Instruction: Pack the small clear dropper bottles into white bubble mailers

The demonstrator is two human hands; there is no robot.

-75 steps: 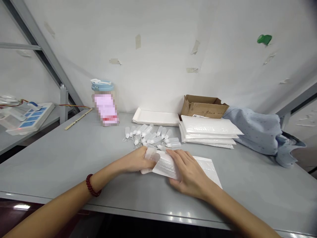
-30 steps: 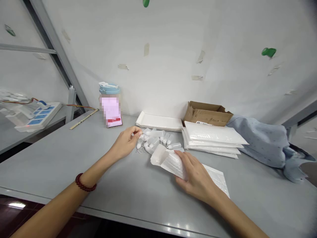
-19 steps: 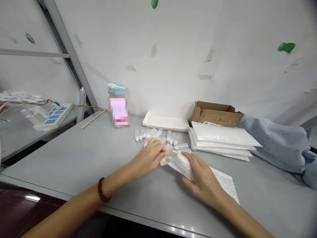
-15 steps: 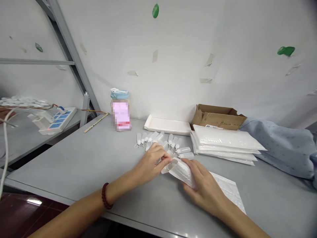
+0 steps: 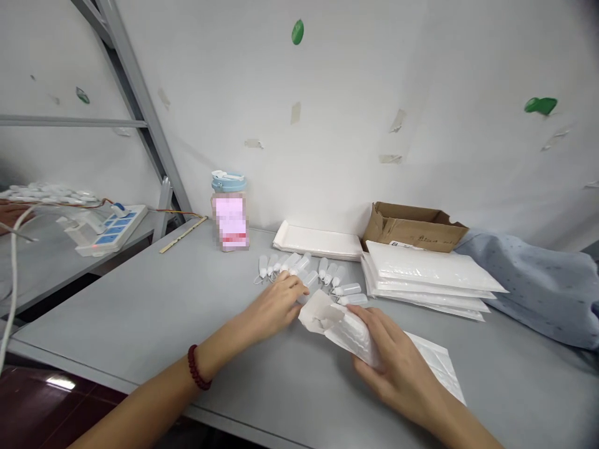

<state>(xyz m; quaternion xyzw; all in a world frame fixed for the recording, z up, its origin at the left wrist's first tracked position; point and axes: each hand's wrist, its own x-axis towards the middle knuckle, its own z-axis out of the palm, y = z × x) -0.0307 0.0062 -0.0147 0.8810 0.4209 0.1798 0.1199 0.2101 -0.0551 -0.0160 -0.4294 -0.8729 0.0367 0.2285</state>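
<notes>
My right hand [image 5: 390, 352] grips a white padded bubble mailer [image 5: 350, 333] between thumb and fingers. The mouth of this mailer gapes toward the left. My left hand [image 5: 281, 302] is just left of that mouth, its fingers bent and thumb apart, right by a group of small translucent plastic bottles [image 5: 349, 289] with white caps and thin loops. Its fingertips overlap the nearest bottle in view; whether they touch it I cannot tell. Another white padded mailer [image 5: 437, 365] lies flat on the table, partly under my right forearm.
Stacked padded mailers [image 5: 435, 268] stand at the right, before an open cardboard box [image 5: 416, 227] and a blue cloth [image 5: 538, 280]. Flat white mailers [image 5: 322, 240] lie by the wall. A blue-lidded cup [image 5: 229, 212] stands at the back; a power strip [image 5: 116, 231] is on the left table.
My left hand has moved left from the mailer's mouth to the small bottles, its fingers letting go of the edge. The mailer's mouth now shows wider. My right hand keeps its grip.
</notes>
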